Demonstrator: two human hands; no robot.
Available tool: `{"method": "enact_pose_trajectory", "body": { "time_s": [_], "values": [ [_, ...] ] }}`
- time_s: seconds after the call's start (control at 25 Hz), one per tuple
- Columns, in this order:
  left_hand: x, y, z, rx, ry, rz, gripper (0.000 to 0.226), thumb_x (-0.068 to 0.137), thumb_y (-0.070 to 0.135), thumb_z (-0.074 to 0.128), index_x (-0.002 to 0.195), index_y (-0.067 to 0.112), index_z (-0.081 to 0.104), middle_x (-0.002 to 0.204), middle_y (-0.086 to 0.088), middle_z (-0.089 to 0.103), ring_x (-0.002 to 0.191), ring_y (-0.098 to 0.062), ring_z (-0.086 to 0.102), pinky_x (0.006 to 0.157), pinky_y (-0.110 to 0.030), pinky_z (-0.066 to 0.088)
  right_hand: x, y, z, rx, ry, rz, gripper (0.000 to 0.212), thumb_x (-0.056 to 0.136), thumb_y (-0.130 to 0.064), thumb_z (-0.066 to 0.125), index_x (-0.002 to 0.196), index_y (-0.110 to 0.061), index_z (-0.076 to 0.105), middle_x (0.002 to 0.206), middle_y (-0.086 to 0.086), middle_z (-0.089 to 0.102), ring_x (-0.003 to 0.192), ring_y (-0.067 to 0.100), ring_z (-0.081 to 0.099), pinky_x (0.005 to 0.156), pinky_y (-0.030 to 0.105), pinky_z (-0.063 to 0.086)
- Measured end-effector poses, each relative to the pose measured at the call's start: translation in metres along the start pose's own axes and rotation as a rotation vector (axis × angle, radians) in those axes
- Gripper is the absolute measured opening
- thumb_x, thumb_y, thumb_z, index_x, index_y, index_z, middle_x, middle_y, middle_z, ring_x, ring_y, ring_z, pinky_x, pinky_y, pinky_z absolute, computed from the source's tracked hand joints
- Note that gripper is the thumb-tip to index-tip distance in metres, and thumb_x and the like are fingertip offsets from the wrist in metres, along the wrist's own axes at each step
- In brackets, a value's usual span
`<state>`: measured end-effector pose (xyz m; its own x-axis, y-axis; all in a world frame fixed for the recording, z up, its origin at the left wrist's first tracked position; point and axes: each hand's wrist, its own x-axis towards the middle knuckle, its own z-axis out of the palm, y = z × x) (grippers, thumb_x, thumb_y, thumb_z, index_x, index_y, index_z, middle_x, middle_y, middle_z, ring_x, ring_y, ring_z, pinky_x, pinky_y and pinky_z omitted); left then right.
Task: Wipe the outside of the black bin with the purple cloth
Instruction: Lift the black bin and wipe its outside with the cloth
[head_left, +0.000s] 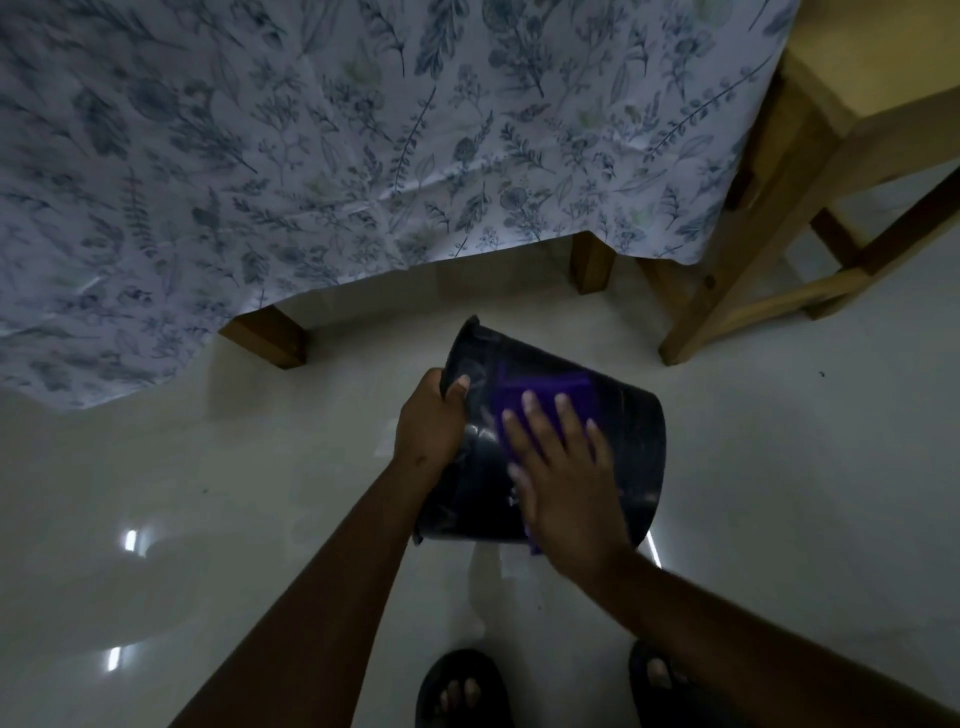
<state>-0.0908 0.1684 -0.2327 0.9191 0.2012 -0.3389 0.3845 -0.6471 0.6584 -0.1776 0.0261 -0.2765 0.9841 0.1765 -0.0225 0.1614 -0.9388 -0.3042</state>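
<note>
A glossy pale floor (208, 493) fills the lower view, and a table draped in a leaf-printed tablecloth (337, 130) hangs over the far side, with a wooden chair (769, 249) to the right of it. In front of the table, near the middle of the view, the black bin (631, 441) is tipped over on its side and held up off the floor, its rim towards the left and its base towards the right.

The left hand (428, 421) is clenched over the rim, fingers hooked inside and thumb outside, which steadies the bin. The right hand (563, 473) lies flat with fingers spread, pressing the purple cloth (535, 395) against the upper side wall. It is not gripping the cloth, only pinning it under the palm.

The bin looks like thin, smooth plastic, so it is probably light and a little flexible, and its shiny wall may slip under pressure. The rim seems the surest place to hold, as it gives an edge to hook onto. The cloth is soft and limp and would likely bunch up unless kept flat under the palm. Two feet in dark sandals (462, 691) stand just below.
</note>
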Motion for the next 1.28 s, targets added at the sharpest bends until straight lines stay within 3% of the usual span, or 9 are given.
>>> {"method": "enact_pose_trajectory", "body": {
  "time_s": [0.12,0.28,0.36,0.48,0.6,0.76,0.84,1.04,1.28],
  "values": [
    [0.007,0.007,0.001,-0.050,-0.032,0.010,0.029,0.100,0.034,0.041,0.109,0.010,0.056,0.099,-0.006,0.064,0.084,-0.021,0.059,0.069,-0.029,0.043,0.005,-0.003,0.004,0.008,-0.020,-0.111,0.055,0.098,-0.044,0.023,0.151,-0.030,0.018,0.160,-0.001,0.017,0.148,0.027,0.011,0.117,0.049,0.011],
    [0.010,0.001,0.002,-0.063,-0.024,-0.051,0.031,0.099,0.035,0.041,0.109,0.009,0.056,0.102,-0.011,0.065,0.087,-0.024,0.060,0.072,-0.034,0.050,0.081,0.028,-0.011,0.077,-0.048,0.119,0.051,0.100,-0.041,0.017,0.146,-0.025,0.033,0.153,0.004,0.038,0.141,0.027,0.033,0.110,0.049,0.030],
    [0.009,0.001,0.003,-0.033,-0.011,-0.051,0.032,0.100,0.034,0.042,0.108,0.006,0.057,0.101,-0.012,0.064,0.084,-0.023,0.058,0.067,-0.031,0.045,0.069,0.031,-0.009,0.080,-0.040,0.151,0.052,0.100,-0.042,0.016,0.148,-0.025,0.029,0.155,0.005,0.034,0.142,0.028,0.029,0.112,0.049,0.029],
    [0.017,0.009,0.003,-0.004,-0.013,-0.058,0.032,0.099,0.033,0.044,0.106,0.004,0.057,0.096,-0.011,0.063,0.083,-0.025,0.059,0.069,-0.029,0.042,0.003,0.009,-0.005,0.016,-0.022,0.024,0.055,0.098,-0.043,0.020,0.151,-0.028,0.021,0.159,0.002,0.023,0.146,0.029,0.018,0.113,0.050,0.019],
    [0.012,0.013,-0.002,-0.111,-0.041,-0.041,0.031,0.097,0.035,0.047,0.111,0.008,0.053,0.098,-0.007,0.064,0.078,-0.018,0.060,0.062,-0.028,0.046,0.015,0.021,-0.005,0.034,-0.011,-0.048,0.053,0.098,-0.043,0.023,0.149,-0.030,0.024,0.158,0.000,0.027,0.146,0.028,0.021,0.111,0.049,0.022],
    [-0.031,-0.004,0.000,-0.128,-0.024,0.041,0.029,0.101,0.036,0.041,0.119,0.014,0.046,0.092,0.005,0.058,0.074,0.001,0.055,0.057,-0.015,0.041,0.069,0.041,-0.009,0.068,0.026,0.120,0.048,0.100,-0.036,0.028,0.147,-0.025,0.032,0.153,0.005,0.037,0.140,0.029,0.033,0.108,0.051,0.035],
    [-0.035,-0.006,-0.001,-0.110,0.006,0.013,0.029,0.101,0.036,0.040,0.115,0.012,0.049,0.091,0.003,0.058,0.071,0.000,0.054,0.055,-0.014,0.039,0.043,0.030,-0.002,0.039,0.049,0.099,0.050,0.099,-0.034,0.032,0.148,-0.026,0.029,0.156,0.004,0.032,0.144,0.030,0.027,0.111,0.051,0.029],
    [-0.005,0.005,0.001,-0.118,0.024,0.007,0.030,0.099,0.038,0.042,0.108,0.012,0.054,0.099,-0.007,0.065,0.085,-0.023,0.062,0.067,-0.029,0.045,-0.005,0.018,0.012,0.003,0.034,-0.123,0.056,0.097,-0.040,0.029,0.151,-0.030,0.020,0.160,0.000,0.019,0.148,0.027,0.011,0.116,0.051,0.016],
    [-0.012,-0.005,0.001,-0.100,-0.004,0.033,0.033,0.100,0.039,0.040,0.113,0.012,0.052,0.104,-0.008,0.064,0.091,-0.024,0.062,0.080,-0.036,0.052,0.063,0.048,-0.007,0.057,0.035,0.070,0.048,0.100,-0.035,0.030,0.146,-0.023,0.034,0.153,0.004,0.038,0.140,0.028,0.034,0.110,0.047,0.032]
  ]
}}
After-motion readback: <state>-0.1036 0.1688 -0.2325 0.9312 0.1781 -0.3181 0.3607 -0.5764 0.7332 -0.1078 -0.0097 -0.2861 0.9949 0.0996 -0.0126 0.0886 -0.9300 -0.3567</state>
